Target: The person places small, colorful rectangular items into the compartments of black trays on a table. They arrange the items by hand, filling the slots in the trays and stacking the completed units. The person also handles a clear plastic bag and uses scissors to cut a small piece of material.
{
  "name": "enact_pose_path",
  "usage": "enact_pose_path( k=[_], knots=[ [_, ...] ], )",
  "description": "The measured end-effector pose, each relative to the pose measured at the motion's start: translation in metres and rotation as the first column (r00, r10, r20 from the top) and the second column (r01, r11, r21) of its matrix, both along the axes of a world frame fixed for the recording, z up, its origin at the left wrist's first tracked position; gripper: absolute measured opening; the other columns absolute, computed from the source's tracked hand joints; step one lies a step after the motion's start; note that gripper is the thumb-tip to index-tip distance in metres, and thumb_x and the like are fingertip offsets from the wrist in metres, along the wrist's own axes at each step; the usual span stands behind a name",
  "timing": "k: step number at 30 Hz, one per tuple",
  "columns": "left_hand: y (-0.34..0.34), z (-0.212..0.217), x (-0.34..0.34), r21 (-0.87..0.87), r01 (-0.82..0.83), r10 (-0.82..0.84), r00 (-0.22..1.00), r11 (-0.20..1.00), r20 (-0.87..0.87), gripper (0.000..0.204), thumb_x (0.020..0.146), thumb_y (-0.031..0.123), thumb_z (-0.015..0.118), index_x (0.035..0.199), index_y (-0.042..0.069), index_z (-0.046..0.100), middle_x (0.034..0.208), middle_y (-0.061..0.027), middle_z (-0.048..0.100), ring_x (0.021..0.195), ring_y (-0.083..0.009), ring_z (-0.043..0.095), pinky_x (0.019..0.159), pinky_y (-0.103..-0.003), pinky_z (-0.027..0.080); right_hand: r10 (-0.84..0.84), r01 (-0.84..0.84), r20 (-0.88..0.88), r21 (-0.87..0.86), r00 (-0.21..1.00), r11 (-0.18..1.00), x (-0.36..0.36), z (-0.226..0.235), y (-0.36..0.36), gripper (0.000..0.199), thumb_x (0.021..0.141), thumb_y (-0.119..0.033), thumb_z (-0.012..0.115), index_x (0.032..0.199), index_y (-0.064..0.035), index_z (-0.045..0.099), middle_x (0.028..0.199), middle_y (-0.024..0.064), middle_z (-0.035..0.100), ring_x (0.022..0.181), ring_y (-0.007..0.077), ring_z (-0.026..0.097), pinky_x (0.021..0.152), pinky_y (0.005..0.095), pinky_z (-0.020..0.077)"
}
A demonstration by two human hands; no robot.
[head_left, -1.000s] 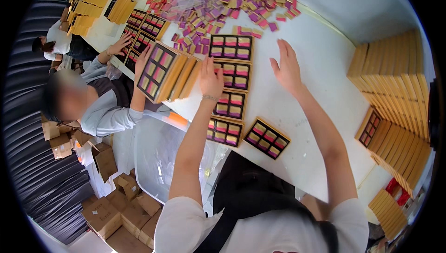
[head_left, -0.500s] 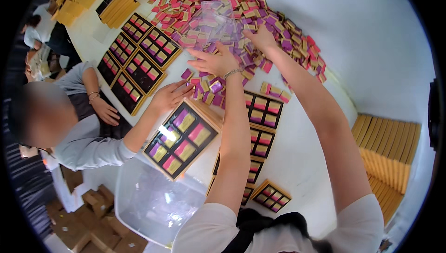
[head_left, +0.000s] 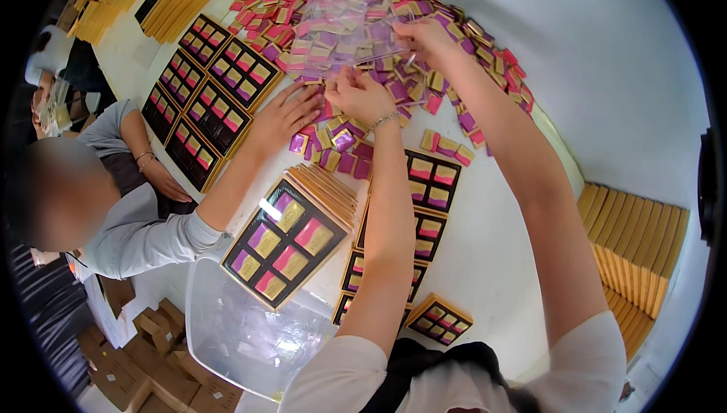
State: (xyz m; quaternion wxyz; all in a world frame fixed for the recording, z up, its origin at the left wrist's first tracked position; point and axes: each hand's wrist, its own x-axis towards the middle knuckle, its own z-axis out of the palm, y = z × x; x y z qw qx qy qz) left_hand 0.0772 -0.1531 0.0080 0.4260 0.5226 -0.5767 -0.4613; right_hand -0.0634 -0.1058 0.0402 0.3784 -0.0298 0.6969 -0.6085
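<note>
Both my hands are at a thin clear plastic cover (head_left: 350, 23), which overlaps more clear pieces above the pile of small pink, purple and gold wrapped squares (head_left: 485, 53). My left hand (head_left: 359, 97) has its fingers closed at the cover's near edge. At the right edge, my right hand (head_left: 430, 40) pinches it between thumb and fingers. Below my left forearm lie black-and-gold compartment boxes (head_left: 429, 227) filled with such squares. A co-worker's hand (head_left: 284, 121) rests with spread fingers at the pile's near-left side, close to my left hand.
A stack of filled boxes (head_left: 284, 242) stands left of my left forearm, above a clear plastic bin (head_left: 227, 337). Partly filled boxes (head_left: 219, 110) lie farther left. Gold boxes (head_left: 632, 239) are stacked at right beside the white wall (head_left: 575, 57). Cardboard cartons (head_left: 151, 367) sit lower left.
My left hand's spread fingers have closed at the clear cover, which is now more spread out and tilted up. The co-worker's hand has moved from the box stack to the pile.
</note>
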Motion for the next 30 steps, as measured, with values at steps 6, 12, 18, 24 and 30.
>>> enact_pose_path(
  k=[6, 12, 18, 24, 30],
  knots=[
    [0.093, 0.004, 0.032, 0.104, 0.395, -0.34, 0.875, 0.913, -0.345, 0.025, 0.082, -0.008, 0.056, 0.105, -0.003, 0.063, 0.108, -0.0113, 0.048, 0.087, -0.0186, 0.061, 0.073, -0.026, 0.05, -0.063, 0.08, 0.1, -0.18, 0.993, 0.98, 0.023, 0.027, 0.136, 0.021, 0.089, -0.023, 0.066, 0.104, -0.0103, 0.059, 0.1, 0.0015, 0.063, 0.091, 0.0141, 0.06, 0.075, 0.0359, 0.0525],
    [0.189, 0.011, 0.084, -0.026, 0.779, -0.779, 0.626, 0.626, -0.03, 0.027, 0.081, 0.004, 0.058, 0.106, 0.009, 0.067, 0.096, -0.0137, 0.058, 0.088, -0.0266, 0.06, 0.073, -0.035, 0.05, -0.287, 0.294, 0.091, -0.067, 0.953, 0.954, 0.072, 0.019, 0.293, 0.027, 0.087, -0.025, 0.067, 0.106, -0.0101, 0.056, 0.103, 0.0012, 0.061, 0.095, 0.014, 0.059, 0.084, 0.0374, 0.0499],
    [0.182, 0.056, 0.082, 0.22, 0.952, -0.937, -0.264, -0.214, 0.227, 0.025, 0.082, 0.017, 0.06, 0.104, 0.009, 0.067, 0.078, -0.0117, 0.067, 0.076, -0.0231, 0.068, 0.073, -0.037, 0.053, -0.487, 0.472, 0.145, 0.126, 0.861, 0.872, 0.16, -0.017, 0.453, 0.03, 0.086, -0.026, 0.067, 0.109, -0.0124, 0.054, 0.097, 0.0003, 0.063, 0.089, 0.0132, 0.059, 0.077, 0.0353, 0.0515],
    [0.023, 0.026, -0.055, -0.438, 0.462, 0.014, 0.676, 0.771, 0.737, 0.039, 0.088, 0.024, 0.054, 0.12, 0.002, 0.052, 0.111, -0.023, 0.056, 0.101, -0.0347, 0.058, 0.082, -0.045, 0.051, -0.641, 0.638, -0.068, 0.221, 0.764, 0.738, 0.215, -0.043, 0.491, 0.048, 0.082, -0.029, 0.072, 0.12, -0.0085, 0.051, 0.1, 0.0045, 0.061, 0.086, 0.0163, 0.058, 0.072, 0.0326, 0.0507],
    [-0.035, 0.027, -0.057, -0.054, 0.614, 0.018, 0.064, 0.787, 0.998, 0.045, 0.092, 0.041, 0.052, 0.123, 0.009, 0.058, 0.131, -0.0107, 0.052, 0.123, -0.0262, 0.045, 0.093, -0.046, 0.039, -0.22, 0.675, -0.723, 0.427, 0.654, 0.602, 0.251, -0.055, 0.483, 0.063, 0.086, -0.025, 0.068, 0.134, 0.0031, 0.039, 0.134, 0.0226, 0.044, 0.121, 0.0373, 0.046, 0.099, 0.0418, 0.0407]
  ],
)
